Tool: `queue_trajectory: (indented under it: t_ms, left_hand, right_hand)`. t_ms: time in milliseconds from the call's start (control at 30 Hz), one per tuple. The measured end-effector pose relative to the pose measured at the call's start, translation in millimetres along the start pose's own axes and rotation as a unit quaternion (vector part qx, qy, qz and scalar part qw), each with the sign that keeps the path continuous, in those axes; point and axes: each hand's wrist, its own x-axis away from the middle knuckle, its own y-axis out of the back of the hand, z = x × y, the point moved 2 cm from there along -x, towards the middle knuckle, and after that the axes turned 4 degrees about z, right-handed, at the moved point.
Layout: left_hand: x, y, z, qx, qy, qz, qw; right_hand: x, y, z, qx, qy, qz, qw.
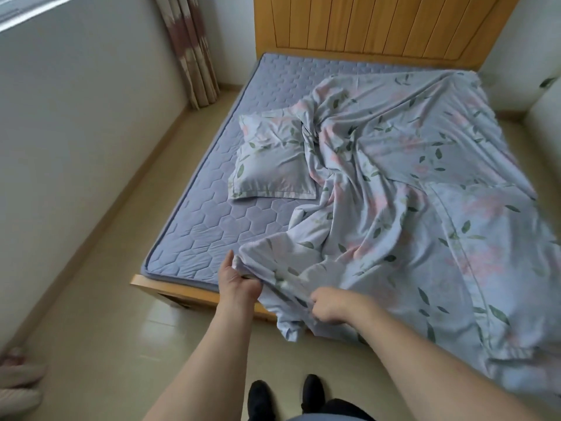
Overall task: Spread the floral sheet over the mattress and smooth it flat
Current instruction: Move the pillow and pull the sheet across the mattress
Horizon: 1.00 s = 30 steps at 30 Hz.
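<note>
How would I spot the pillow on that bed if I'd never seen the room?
Start at the wooden headboard and come down the quilted mattress. The pillow lies on its bare left half, touching the rumpled floral sheet. It shares the sheet's print, but it is a plump square with a flat border.

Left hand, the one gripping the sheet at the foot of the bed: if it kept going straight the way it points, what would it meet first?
The left hand points up the bed. Beyond the floral sheet edge it grips lies bare quilted mattress, then probably the pillow, though depth is hard to judge.
</note>
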Motion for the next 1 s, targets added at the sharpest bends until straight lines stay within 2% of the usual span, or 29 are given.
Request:
queue_trajectory:
  t_ms: [100, 167, 267, 333, 400, 500, 567, 667, 700, 767, 833, 867, 933, 967, 1000]
  left_hand:
    - [2.8, 6.8, -28.2, 0.005, -0.014, -0.066, 0.998]
    - [9.8, 12.8, -43.5, -0.028, -0.038, -0.093, 0.995]
    - [26.9, 11.3, -50.3, -0.117, -0.110, -0.058, 0.985]
    - [41.8, 16.8, -56.2, -0.229, -0.209, -0.050, 0.950]
    - [59.1, 17.0, -56.2, -0.394, -0.294, -0.042, 0.870]
    - [76.6, 17.4, -66.4, -0.611, -0.354, -0.026, 0.707]
    - [82.2, 27.2, -83.2, -0.707, -0.376, -0.028, 0.598]
    - [77.8, 46.0, -117.2, -0.805, -0.403, -0.090, 0.425]
    - [73.9, 53.2, -126.5, -0.829, -0.399, -0.110, 0.376]
    - [66.8, 60.1, -143.2, -0.863, -0.376, -0.146, 0.305]
    - [60.3, 60.9, -159.6, -0.889, -0.344, -0.167, 0.251]
    - [57.7, 60.6, -164.3, -0.894, -0.332, -0.184, 0.236]
    - [51.1, 57.5, -176.2, -0.891, -0.325, -0.197, 0.251]
    - [48.9, 57.8, -182.2, -0.880, -0.330, -0.205, 0.274]
    - [43.5, 59.1, -192.9, -0.863, -0.331, -0.213, 0.315]
  right_hand:
    - [16.8, 23.1, -15.1, 0.095, -0.056, 0.060, 0.992]
    - [19.6, 35.7, -20.2, 0.135, -0.082, 0.082, 0.984]
    - [4.7, 40.8, -2.0, 0.151, -0.031, 0.027, 0.988]
    - [-8.5, 24.3, 33.0, 0.083, 0.052, -0.019, 0.995]
    - [-14.0, 9.8, 68.7, 0.028, 0.129, -0.072, 0.989]
    - [-23.1, -2.3, 113.6, 0.008, 0.178, -0.150, 0.973]
    - [-29.4, -1.8, 130.6, -0.033, 0.170, -0.167, 0.971]
    - [-32.4, 4.0, 144.4, -0.106, 0.162, -0.158, 0.968]
    - [-32.9, 4.3, 149.0, -0.111, 0.153, -0.147, 0.971]
    - [-34.3, 4.0, 162.0, -0.118, 0.133, -0.118, 0.977]
    - [-37.2, 3.4, 177.2, -0.099, 0.108, -0.120, 0.982]
    - [-36.7, 3.5, 182.7, -0.114, 0.099, -0.118, 0.981]
    - [-34.2, 2.2, 196.0, -0.131, 0.086, -0.131, 0.979]
    - [-32.5, 2.7, 201.2, -0.126, 0.085, -0.132, 0.979]
    - [-31.7, 3.7, 205.4, -0.123, 0.087, -0.143, 0.978]
